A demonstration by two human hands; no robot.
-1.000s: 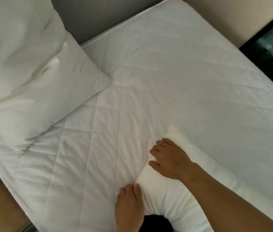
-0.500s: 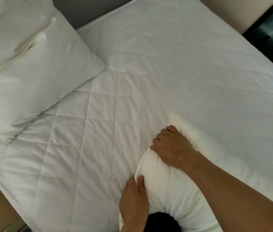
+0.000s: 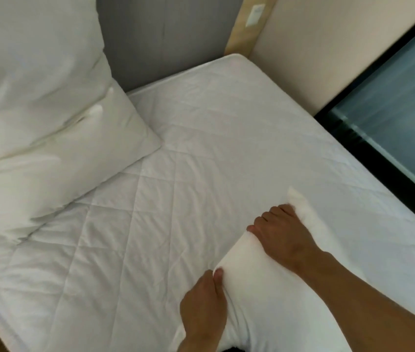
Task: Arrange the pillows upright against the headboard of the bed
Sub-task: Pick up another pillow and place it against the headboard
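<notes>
Both my left hand [image 3: 202,304] and right hand [image 3: 281,236] grip the soft, light white fabric pillow [image 3: 257,280] by its compressible edge; corners should hold best.

The bed [image 3: 201,138] in front of me is covered by a white quilted mattress pad stitched in diamond lines, lightly wrinkled toward the middle. At my far left two white pillows lie on it: the lower pillow [image 3: 56,174] rests flat with one corner pointing toward the middle of the bed, and the upper pillow [image 3: 31,54] sits on top of it, leaning back against the grey headboard [image 3: 165,36]. Near me a third pillow [image 3: 272,301] lies on the pad, with my left hand [image 3: 204,311] and right hand [image 3: 282,237] gripping its near end.
</notes>
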